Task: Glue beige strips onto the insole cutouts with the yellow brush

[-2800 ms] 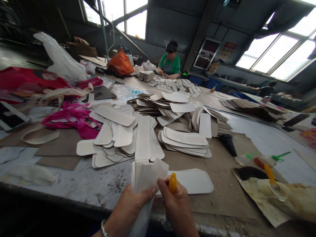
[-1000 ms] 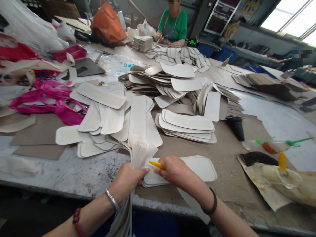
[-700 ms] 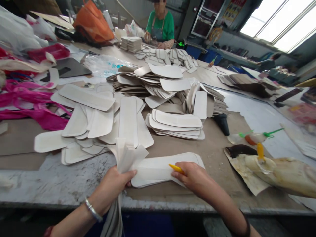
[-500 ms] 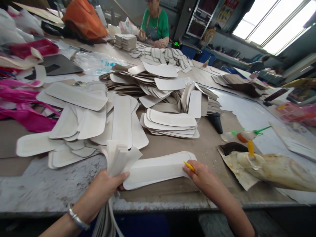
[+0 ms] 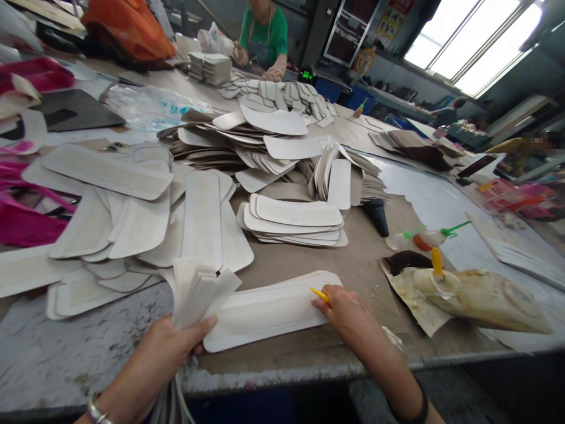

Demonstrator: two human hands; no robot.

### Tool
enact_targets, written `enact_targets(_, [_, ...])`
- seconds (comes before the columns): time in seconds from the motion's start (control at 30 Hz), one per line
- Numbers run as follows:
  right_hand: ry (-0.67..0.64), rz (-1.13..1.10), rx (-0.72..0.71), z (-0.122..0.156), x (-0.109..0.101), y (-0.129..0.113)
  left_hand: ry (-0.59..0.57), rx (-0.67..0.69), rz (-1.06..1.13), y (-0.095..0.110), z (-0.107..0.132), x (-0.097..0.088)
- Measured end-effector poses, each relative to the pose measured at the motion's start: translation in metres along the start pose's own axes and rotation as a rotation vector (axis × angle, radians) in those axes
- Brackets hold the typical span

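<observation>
My left hand point(image 5: 179, 338) is closed round a bundle of long white strips point(image 5: 194, 294); the strips fan out above the fist and hang below the table edge. Its thumb lies by the left end of a long white panel with rounded corners point(image 5: 265, 315), which rests flat on a short stack near the front edge. My right hand point(image 5: 346, 306) holds a small yellow pointed tool point(image 5: 320, 295), its tip over the panel's right part. The fingers of that hand rest at the panel's right end. The tool's exact kind is hidden by the grip.
Piles of white panels point(image 5: 110, 218) lie to the left, with a neat stack point(image 5: 295, 218) behind. At right are a glue-stained bottle point(image 5: 481, 297) and small bottles with green nozzles point(image 5: 430, 238). A co-worker in green point(image 5: 265, 41) sits across the table.
The view has shifted a little, so most things appear further left. The yellow tool and my right hand have moved slightly left along the panel. My left hand keeps its hold on the strips.
</observation>
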State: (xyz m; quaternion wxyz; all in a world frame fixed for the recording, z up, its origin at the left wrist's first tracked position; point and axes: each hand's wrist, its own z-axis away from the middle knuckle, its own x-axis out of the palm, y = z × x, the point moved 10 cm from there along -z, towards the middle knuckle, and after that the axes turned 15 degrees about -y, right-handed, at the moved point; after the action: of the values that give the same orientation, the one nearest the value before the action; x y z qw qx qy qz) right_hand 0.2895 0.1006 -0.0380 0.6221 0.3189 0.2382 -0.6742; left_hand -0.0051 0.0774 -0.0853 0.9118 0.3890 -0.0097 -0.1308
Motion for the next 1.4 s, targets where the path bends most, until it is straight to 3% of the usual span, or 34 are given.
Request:
enact_targets(0.23, [0.016,-0.002,0.015,-0.005,-0.001,-0.002,0.006,0.023,-0.031,-0.006,-0.007,0.0])
enact_targets(0.33, [0.064,-0.007,0.064,-0.001,-0.004,0.01,0.006,0.024,-0.029,-0.008,-0.008,0.0])
enact_targets(0.47, [0.209,-0.079,0.146,0.015,-0.009,0.04,0.001,0.028,0.041,-0.011,-0.008,-0.001])
enact_targets(0.67, [0.413,-0.399,0.028,0.037,-0.008,0.056,-0.044,0.041,0.181,-0.015,-0.005,-0.003])
enact_targets(0.83, [0.3,-0.701,-0.089,0.031,0.006,0.046,-0.096,0.063,0.198,-0.007,-0.001,-0.004])
enact_targets(0.97, [0.219,-0.972,-0.071,0.027,0.022,0.049,-0.189,0.105,0.268,0.004,0.005,0.002])
enact_targets(1.1, [0.227,-0.998,0.001,0.03,0.027,0.055,-0.259,0.126,0.425,0.007,0.01,0.007])
enact_targets(1.27, [0.22,-1.01,-0.045,0.034,0.028,0.045,-0.181,0.107,0.516,0.002,0.012,-0.002])
enact_targets(1.4, [0.303,-0.965,-0.049,0.042,0.024,0.038,-0.137,0.1,0.505,-0.002,0.012,-0.008])
